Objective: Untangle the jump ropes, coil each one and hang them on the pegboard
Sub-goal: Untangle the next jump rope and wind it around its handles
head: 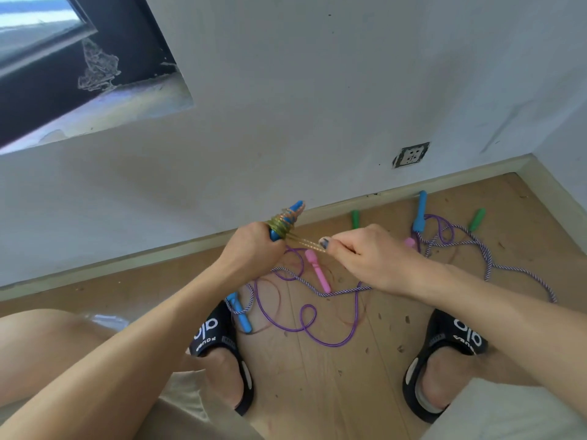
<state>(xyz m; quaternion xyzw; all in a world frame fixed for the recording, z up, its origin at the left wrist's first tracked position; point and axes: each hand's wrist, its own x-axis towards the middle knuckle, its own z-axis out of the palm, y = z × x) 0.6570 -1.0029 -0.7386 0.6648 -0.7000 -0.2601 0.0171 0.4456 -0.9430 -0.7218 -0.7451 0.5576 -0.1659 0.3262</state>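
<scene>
My left hand [254, 241] grips a blue jump-rope handle [293, 208] that has a gold-green rope [281, 224] wound around it in several turns. My right hand [365, 254] pinches the loose strand of that same rope a short way to the right, pulled taut between the hands. On the floor below lie tangled ropes: a thin purple rope [305, 325], a purple-white braided rope [486, 252], a pink handle [317, 273], two more blue handles [241, 314] [420, 214], and two green handles [354, 218] [477, 218]. No pegboard is in view.
I sit facing a white wall [317, 90] with a socket [411, 154] low on it. My feet in black slides [216, 335] [457, 341] stand on the wooden floor [333, 376] either side of the tangle. A dark window recess [63, 74] is at upper left.
</scene>
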